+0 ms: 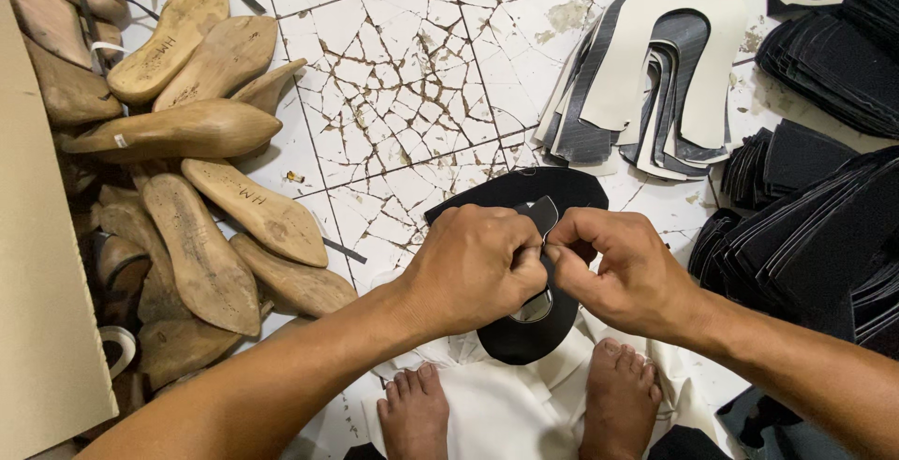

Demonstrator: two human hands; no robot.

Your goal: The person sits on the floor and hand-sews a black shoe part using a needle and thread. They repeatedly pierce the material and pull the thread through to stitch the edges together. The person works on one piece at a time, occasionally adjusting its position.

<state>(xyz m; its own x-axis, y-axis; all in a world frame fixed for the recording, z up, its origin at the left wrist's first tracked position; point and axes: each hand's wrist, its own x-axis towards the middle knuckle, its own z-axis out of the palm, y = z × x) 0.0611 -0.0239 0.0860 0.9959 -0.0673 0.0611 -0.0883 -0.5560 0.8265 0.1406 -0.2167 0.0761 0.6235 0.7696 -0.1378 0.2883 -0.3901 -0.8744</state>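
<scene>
We pinch a black, horseshoe-shaped piece of shoe-upper material (524,329) between both hands above the cracked white tile floor (393,76). Our left hand (478,268) is curled shut on the piece's inner edge, and our right hand (623,273) clamps thumb and fingers on the same edge, knuckles almost touching the left. Left of the piece lies a heap of tan wooden shoe lasts (197,188). Beyond it, to the right, sits a fan of white and grey cut uppers (646,85); further right are stacks of black cut pieces (815,235). Our bare feet (618,394) rest on white sheet material (506,413) just beneath the piece.
</scene>
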